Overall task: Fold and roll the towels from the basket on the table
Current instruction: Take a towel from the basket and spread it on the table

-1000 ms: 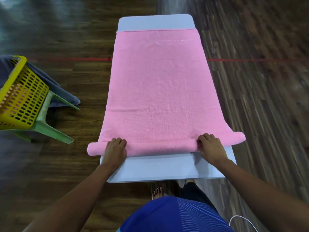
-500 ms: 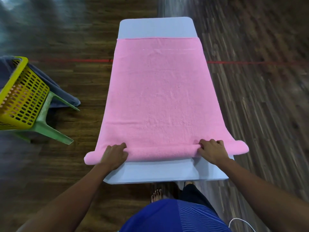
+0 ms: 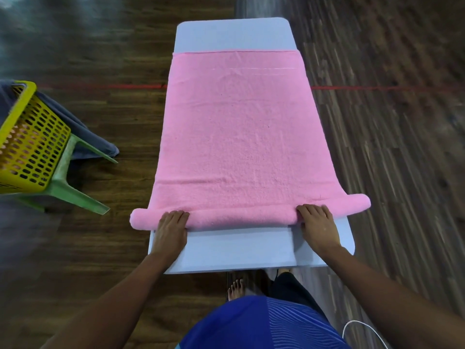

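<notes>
The left hand lies palm down at the near end of the desk. Its fingers are held together and laid fairly straight over the top of the roll, pressing on it near its left end. The right hand does the same near the right end, fingers side by side on the roll and the heel of the hand on the bare desk top.

The roll is the near end of the pink towel, wound into a thin tube that runs across the desk, with both tips sticking out past the desk's side edges. Beyond the roll the towel lies flat and smooth along the desk. Its far hem stops short of the far end, where a bare strip of pale desk shows.

To the left, well apart from the desk, a yellow basket sits on a green plastic stool, with a grey cloth hanging behind it. A red line crosses the wooden floor. A blue shirt, a bare foot and a white cable show at the bottom.
</notes>
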`<state>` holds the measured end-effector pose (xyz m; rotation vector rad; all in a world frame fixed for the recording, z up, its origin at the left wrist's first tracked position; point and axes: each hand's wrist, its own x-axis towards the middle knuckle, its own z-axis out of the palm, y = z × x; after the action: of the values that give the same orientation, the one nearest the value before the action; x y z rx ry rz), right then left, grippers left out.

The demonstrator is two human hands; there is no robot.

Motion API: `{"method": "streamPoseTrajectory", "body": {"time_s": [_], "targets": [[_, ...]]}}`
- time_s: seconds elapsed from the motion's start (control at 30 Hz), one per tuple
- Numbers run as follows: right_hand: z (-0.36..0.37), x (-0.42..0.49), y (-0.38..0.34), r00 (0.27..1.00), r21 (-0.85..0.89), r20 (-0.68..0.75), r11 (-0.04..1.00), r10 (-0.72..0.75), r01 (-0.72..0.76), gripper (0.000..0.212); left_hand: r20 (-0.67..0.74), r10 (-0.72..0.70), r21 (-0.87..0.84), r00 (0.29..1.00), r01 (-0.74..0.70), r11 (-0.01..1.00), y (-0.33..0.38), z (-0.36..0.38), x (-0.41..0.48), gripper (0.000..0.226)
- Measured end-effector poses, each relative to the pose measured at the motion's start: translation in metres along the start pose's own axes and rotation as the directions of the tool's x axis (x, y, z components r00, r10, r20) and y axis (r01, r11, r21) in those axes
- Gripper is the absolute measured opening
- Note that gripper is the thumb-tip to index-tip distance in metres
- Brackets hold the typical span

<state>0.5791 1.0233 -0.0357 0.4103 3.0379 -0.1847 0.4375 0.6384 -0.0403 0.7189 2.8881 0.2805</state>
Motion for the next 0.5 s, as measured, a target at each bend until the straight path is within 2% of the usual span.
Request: {"method": "streamPoseTrajectory", "body": {"time_s": [0.07, 0.13, 0.2, 0.23, 0.3, 0.37, 0.43, 0.5], "targets": [[-0.009, 0.004, 0.0, 0.999, -0.009, 0.052, 1.0, 0.006, -0.006, 0.024, -0.012, -0.008, -0.004, 1.0, 0.008, 1.0, 0.003, -0.008, 0.006, 0.026], [-0.02, 0.011, -0.002, 0.982, -0.051, 0.188, 0.999, 0.02, -0.011, 0.033, 0.034, 0.016, 0.049, 0.999, -0.018, 0.999, 0.005, -0.015, 0.011, 0.014], [-0.028, 0.018, -0.003, 0.952, -0.05, 0.302, 0.998, 0.053, -0.04, 0.044, 0.101, -0.026, 0.083, 0.995, 0.018, 0.996, 0.005, -0.021, 0.015, 0.021], [-0.028, 0.02, -0.002, 0.945, -0.053, 0.318, 0.997, 0.068, -0.054, 0.043, 0.088, -0.07, 0.083, 0.994, 0.062, 0.995, 0.004, -0.022, 0.017, 0.021], [-0.025, 0.021, -0.002, 0.985, -0.082, 0.16, 0.996, 0.06, -0.047, 0.027, -0.007, -0.128, 0.095, 0.992, 0.128, 0.987, 0.002, -0.019, 0.018, 0.019], [-0.02, 0.019, -0.001, 0.996, -0.034, 0.013, 0.996, 0.088, -0.087, 0.016, -0.112, -0.153, 0.085, 0.982, 0.163, 0.983, 0.005, -0.014, 0.018, 0.027], [-0.021, 0.016, -0.004, 0.99, 0.072, 0.034, 0.987, 0.14, -0.142, 0.01, -0.148, -0.13, 0.018, 0.98, 0.134, 0.991, 0.01, -0.012, 0.015, 0.022], [-0.016, 0.011, -0.004, 0.994, 0.034, 0.058, 0.994, 0.098, -0.1, 0.019, -0.147, -0.082, -0.02, 0.986, 0.08, 0.997, 0.015, -0.007, 0.008, 0.022]]}}
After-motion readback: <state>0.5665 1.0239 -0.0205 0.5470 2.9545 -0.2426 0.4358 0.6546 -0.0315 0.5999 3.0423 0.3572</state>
